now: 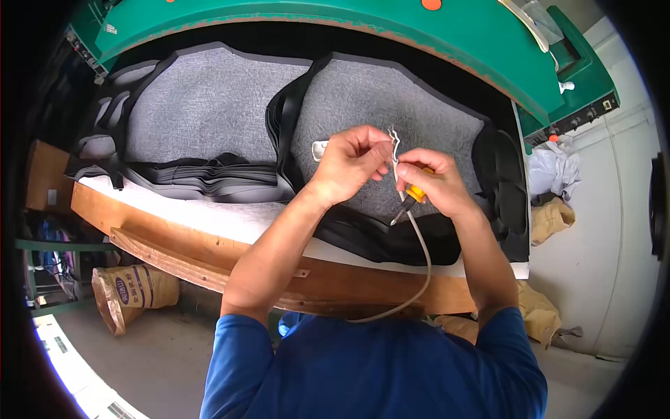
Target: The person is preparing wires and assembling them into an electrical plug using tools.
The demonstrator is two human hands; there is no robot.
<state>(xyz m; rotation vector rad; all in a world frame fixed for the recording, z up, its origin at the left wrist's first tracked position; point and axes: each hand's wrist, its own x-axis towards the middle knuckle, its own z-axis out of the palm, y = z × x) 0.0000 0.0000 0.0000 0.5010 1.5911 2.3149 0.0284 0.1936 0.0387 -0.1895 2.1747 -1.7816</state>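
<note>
A whitish electric cable (pixel 424 250) rises from the table's front edge to my hands, and its end is split into thin white wires (pixel 395 140). Finger and thumb of my left hand (pixel 352 162) are pinched at these wires; the exact strand is hard to make out. My right hand (pixel 440 185) pinches the cable just below the split. Tucked in the same hand is a screwdriver (pixel 412 198) with a yellow and black handle, its metal tip pointing down and left. A small white plastic piece (pixel 319 150) lies partly hidden behind my left hand.
Grey felt-like sheets (pixel 216 98) with black edging lie under my hands, beside stacked black strips (pixel 202 178). A green machine beam (pixel 314 21) spans the back. A wooden rail (pixel 171 260) runs along the front. Paper sacks (pixel 143 293) stand on the floor.
</note>
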